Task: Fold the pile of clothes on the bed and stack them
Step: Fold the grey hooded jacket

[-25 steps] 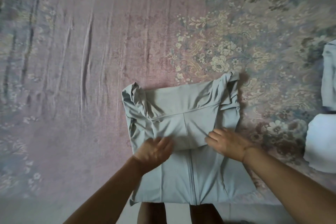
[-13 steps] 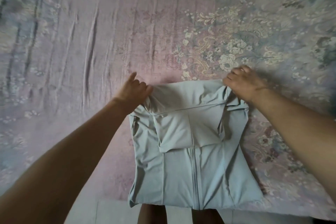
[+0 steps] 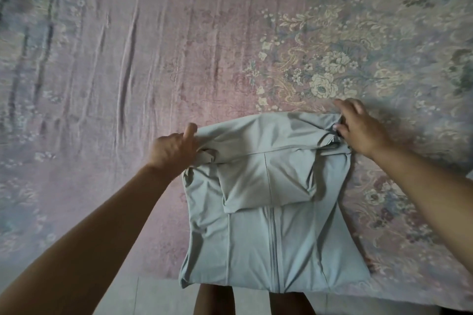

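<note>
Both hands are clamped on the far edge of a pale grey-green zip-front garment (image 3: 271,202), one at each top corner. The left hand (image 3: 172,152) has its fingers curled round the bunched cloth of the far left corner, the thumb lying along the top fold; the right hand (image 3: 359,130) pinches the far right corner, where the fabric gathers into a small knot of pleats under the fingertips, with the index finger stretched forward over the bed. Between them the upper part of the garment is already turned down toward the person, forming a flap whose lower edge lies across the middle of the body panel, and the zip (image 3: 273,245) runs from under that flap to the near hem. The garment lies flat on the bed (image 3: 179,46), close to its near edge, with the hem almost at the edge and the person's legs showing below it. The bed's pink floral cover is creased in long ridges to the left. The step in hand looks like the crosswise fold of this one piece, the sides apparently already tucked in. The next move probably calls for drawing both corners evenly toward the hem, keeping the edges level so the bundle stays square, then smoothing it and carrying it to the stack, which is not in view here.
</note>
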Tool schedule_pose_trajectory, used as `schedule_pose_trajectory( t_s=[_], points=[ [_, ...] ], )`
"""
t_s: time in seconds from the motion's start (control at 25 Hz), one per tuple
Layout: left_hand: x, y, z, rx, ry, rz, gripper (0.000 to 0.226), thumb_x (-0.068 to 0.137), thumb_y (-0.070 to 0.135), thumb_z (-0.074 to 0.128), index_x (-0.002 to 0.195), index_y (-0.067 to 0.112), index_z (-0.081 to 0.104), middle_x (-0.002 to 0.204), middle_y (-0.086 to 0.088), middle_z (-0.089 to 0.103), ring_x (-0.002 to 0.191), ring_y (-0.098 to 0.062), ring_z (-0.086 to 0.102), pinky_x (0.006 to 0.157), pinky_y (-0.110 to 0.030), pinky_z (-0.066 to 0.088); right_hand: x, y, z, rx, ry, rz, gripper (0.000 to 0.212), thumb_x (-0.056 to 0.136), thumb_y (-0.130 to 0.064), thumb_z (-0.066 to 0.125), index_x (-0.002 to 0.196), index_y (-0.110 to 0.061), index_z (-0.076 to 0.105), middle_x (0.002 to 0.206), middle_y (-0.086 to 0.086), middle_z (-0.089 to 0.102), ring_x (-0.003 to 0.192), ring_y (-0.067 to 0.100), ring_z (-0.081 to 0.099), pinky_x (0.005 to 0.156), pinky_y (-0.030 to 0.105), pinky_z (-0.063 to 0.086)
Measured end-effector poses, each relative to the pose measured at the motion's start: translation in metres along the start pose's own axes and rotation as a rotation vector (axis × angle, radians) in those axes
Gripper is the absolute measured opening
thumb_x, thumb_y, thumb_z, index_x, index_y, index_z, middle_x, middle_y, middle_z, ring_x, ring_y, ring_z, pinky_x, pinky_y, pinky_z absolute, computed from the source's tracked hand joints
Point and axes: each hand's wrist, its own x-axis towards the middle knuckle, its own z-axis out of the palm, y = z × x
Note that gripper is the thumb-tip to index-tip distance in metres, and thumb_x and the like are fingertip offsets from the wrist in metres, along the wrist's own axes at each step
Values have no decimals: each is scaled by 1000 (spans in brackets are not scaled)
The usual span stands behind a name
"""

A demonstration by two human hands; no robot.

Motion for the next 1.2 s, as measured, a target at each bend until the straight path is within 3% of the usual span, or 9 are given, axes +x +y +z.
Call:
schedule_pose_trajectory(
  t_s=[0.08,0.2,0.32,0.4,0.64,0.8,0.92,1.04,1.2],
  points=[
    [18,4,-4,-35,-329,-249,46,89,42,56,121,11,46,98,-10,64,81,-26,65,59,-32,46,11,-2,-3,7,-121,115,58,88,-17,65,140,-12,41,137,18,44,113,38,52,89,43,47],
    [23,8,-9,-154,-575,-430,51,84,38,65,128,18,47,127,-11,40,119,-29,39,94,-40,39,7,-4,-7,-179,-239,217,45,84,-30,69,123,-12,56,122,18,56,113,37,46,89,38,43],
    [25,3,-9,-410,-450,-467,12,84,6,57,90,15,51,101,-12,52,98,-30,48,74,-37,40,6,-6,-18,-43,-254,272,30,81,-28,71,106,-16,63,110,14,61,103,32,48,79,34,40],
    [37,-8,-14,-626,-348,-579,19,80,-5,46,76,14,43,81,-8,50,77,-26,46,59,-32,31,16,-10,-34,288,-214,324,15,77,-12,71,87,-11,59,89,13,62,78,26,54,62,30,37],
    [120,-56,-32,-803,81,-680,29,80,-5,55,107,4,53,91,-12,53,82,-23,49,63,-26,31,99,-21,-68,525,145,341,29,80,-1,63,109,-3,58,98,10,58,85,18,52,70,26,37],
    [149,-67,-7,-603,105,-533,51,81,-10,50,131,1,45,119,-24,47,101,-39,50,80,-39,39,152,-24,-48,402,242,276,32,83,1,59,114,-6,53,105,12,59,95,27,56,75,31,42],
    [136,-61,22,-158,51,-236,74,75,-1,69,143,5,39,143,-24,39,131,-43,36,107,-55,26,147,-25,-23,46,257,252,62,79,3,61,136,-8,40,131,24,46,118,42,45,96,48,40],
    [127,-51,38,-123,211,250,58,82,7,61,138,5,45,144,-17,43,136,-32,35,112,-50,20,123,-44,-5,-216,400,-260,69,77,-6,58,142,-11,34,144,20,37,131,41,33,104,55,33],
    [116,-40,44,-153,133,369,49,95,16,33,143,7,32,146,-11,42,135,-27,40,108,-49,30,99,-66,31,-342,109,-676,70,86,-55,34,146,-20,25,154,7,27,144,23,12,113,44,15]
  ],
)
